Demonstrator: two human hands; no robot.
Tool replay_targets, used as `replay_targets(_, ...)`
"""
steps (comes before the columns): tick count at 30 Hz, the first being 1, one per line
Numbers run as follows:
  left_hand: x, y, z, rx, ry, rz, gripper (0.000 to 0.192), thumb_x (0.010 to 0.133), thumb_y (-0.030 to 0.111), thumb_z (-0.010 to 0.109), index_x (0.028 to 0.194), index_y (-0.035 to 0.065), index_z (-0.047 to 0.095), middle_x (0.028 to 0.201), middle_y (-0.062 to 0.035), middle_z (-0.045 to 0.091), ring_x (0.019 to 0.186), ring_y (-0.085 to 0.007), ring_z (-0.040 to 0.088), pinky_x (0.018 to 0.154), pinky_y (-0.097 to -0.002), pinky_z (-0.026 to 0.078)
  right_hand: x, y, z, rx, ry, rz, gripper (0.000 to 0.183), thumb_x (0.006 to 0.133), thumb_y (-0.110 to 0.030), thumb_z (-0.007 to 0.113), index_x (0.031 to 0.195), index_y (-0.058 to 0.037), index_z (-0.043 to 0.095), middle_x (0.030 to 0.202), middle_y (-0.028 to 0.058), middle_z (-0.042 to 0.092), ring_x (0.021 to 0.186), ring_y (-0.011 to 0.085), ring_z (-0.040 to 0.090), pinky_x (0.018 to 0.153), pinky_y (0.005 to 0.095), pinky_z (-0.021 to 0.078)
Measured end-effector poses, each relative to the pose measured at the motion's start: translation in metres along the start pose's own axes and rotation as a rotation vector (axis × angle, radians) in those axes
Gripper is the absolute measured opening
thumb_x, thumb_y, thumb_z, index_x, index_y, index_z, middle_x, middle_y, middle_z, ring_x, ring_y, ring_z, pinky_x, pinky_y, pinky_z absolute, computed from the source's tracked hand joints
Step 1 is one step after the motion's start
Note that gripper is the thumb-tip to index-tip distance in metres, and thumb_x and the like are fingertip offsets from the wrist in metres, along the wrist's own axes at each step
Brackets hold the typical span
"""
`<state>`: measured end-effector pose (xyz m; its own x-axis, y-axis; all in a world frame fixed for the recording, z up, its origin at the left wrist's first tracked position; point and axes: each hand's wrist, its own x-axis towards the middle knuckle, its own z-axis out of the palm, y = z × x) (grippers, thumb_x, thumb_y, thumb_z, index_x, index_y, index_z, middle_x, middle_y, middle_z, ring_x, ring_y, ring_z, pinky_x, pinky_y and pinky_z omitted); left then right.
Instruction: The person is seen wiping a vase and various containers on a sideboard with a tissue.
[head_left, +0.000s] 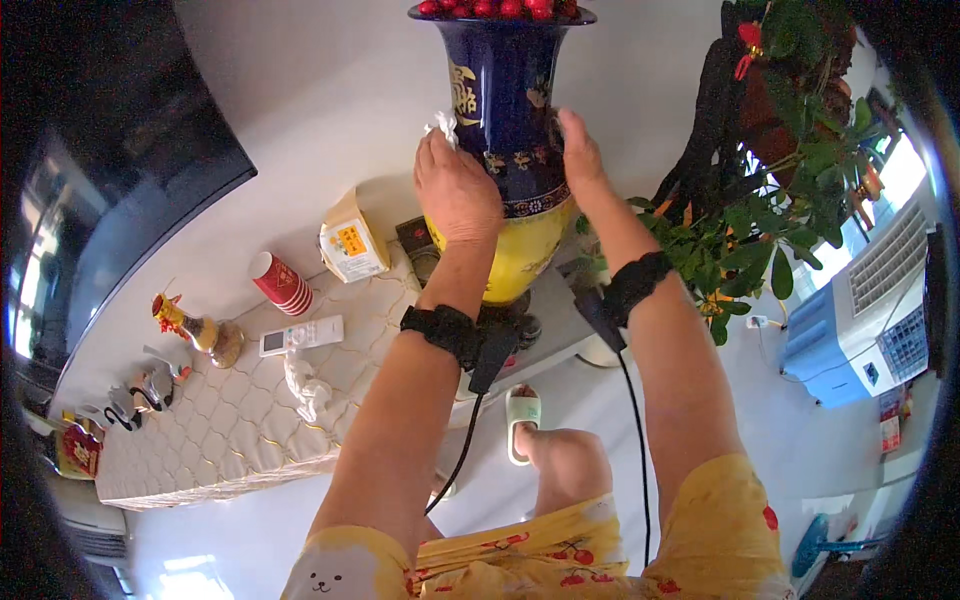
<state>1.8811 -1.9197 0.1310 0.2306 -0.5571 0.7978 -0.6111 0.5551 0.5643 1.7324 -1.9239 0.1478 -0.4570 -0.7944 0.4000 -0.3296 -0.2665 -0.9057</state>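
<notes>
A tall ceramic vase (517, 172), dark blue above and yellow below, stands upright before me, with red berries (510, 8) in its flared mouth. My left hand (457, 184) is at the left side of its shoulder, holding a crumpled white tissue (444, 127) that sticks out past the fingertips. On the vase's other side, my right hand (581, 154) rests at the dark neck, its fingers partly hidden behind the vase. Both wrists wear black bands with cables.
A cloth-covered cabinet (247, 420) at left bears a remote control (301, 336), stacked paper cups (281, 283), a paper package (354, 244), another crumpled tissue (306, 386) and swan figurines (154, 386). A television (112, 150) hangs above. Leafy plant (757, 255) and air cooler (862, 307) stand right.
</notes>
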Motion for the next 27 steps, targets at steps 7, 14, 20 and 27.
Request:
replay_targets(7, 0.001, 0.001, -0.003, 0.035, 0.015, 0.032, 0.03, 0.076, 0.004, 0.046, 0.104, -0.0065, 0.047, 0.101, -0.0238, 0.052, 0.095, -0.0396, 0.049, 0.084, -0.0448, 0.039, 0.003, 0.01, -0.004, -0.325, -0.079, -0.19, 0.04, 0.089, -0.031, 0.029, 0.107, -0.0048, 0.054, 0.103, 0.0197, 0.058, 0.096, 0.0359, 0.055, 0.085, 0.0402, 0.0397)
replay_targets(14, 0.007, -0.008, 0.012, -0.023, -0.039, 0.081, 0.021, 0.078, 0.006, 0.044, 0.095, -0.0068, 0.049, 0.094, -0.0236, 0.053, 0.089, -0.04, 0.05, 0.078, -0.0449, 0.041, 0.012, 0.031, -0.009, -0.18, 0.011, -0.256, 0.033, 0.087, -0.025, 0.034, 0.101, -0.0041, 0.056, 0.101, 0.0202, 0.057, 0.095, 0.0376, 0.054, 0.083, 0.042, 0.0409)
replay_targets(20, 0.012, -0.015, 0.004, -0.013, -0.108, 0.026, 0.019, 0.079, 0.006, 0.044, 0.092, -0.006, 0.049, 0.092, -0.0232, 0.054, 0.087, -0.04, 0.05, 0.077, -0.0448, 0.041, -0.009, 0.014, 0.0, -0.324, 0.114, -0.272, 0.027, 0.086, -0.018, 0.037, 0.099, -0.0043, 0.058, 0.1, 0.0183, 0.057, 0.092, 0.0375, 0.055, 0.082, 0.0432, 0.0431)
replay_targets(27, 0.017, -0.023, 0.013, -0.029, -0.097, 0.006, 0.013, 0.079, 0.007, 0.044, 0.081, -0.0047, 0.049, 0.085, -0.0235, 0.054, 0.081, -0.0411, 0.052, 0.071, -0.0465, 0.042, -0.015, 0.017, 0.0, -0.529, 0.101, -0.329, 0.039, 0.09, -0.034, 0.032, 0.115, -0.0112, 0.05, 0.109, 0.0186, 0.056, 0.1, 0.038, 0.051, 0.086, 0.0446, 0.0379)
